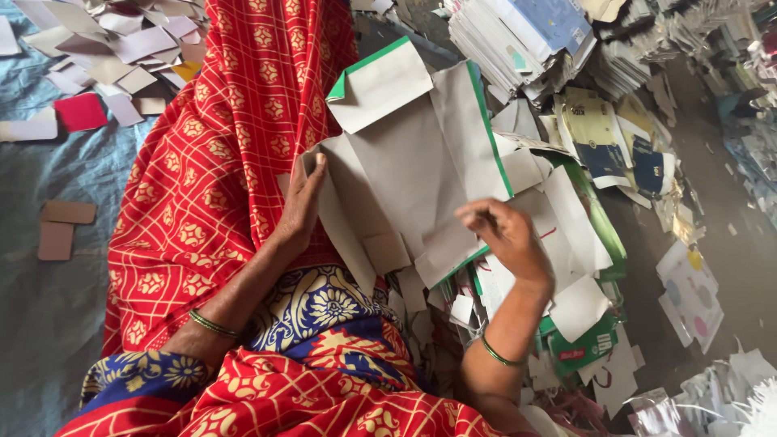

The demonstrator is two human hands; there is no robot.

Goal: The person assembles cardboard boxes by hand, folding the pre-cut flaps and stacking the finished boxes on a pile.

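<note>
Carton blank (pixel 421 162) sits flat across my lap, grey side up, green edge right. Left hand (pixel 301 202) pinches its left flap, thumb on top. Right hand (pixel 506 235) has its fingers curled onto the lower right edge. Best to keep left pinned and fold along the crease, clear of the scrap pile (pixel 566 267).

The flattened carton (pixel 421 162) is matt grey paperboard with a green edge; the red patterned cloth (pixel 218 162) looks soft, woven.
</note>
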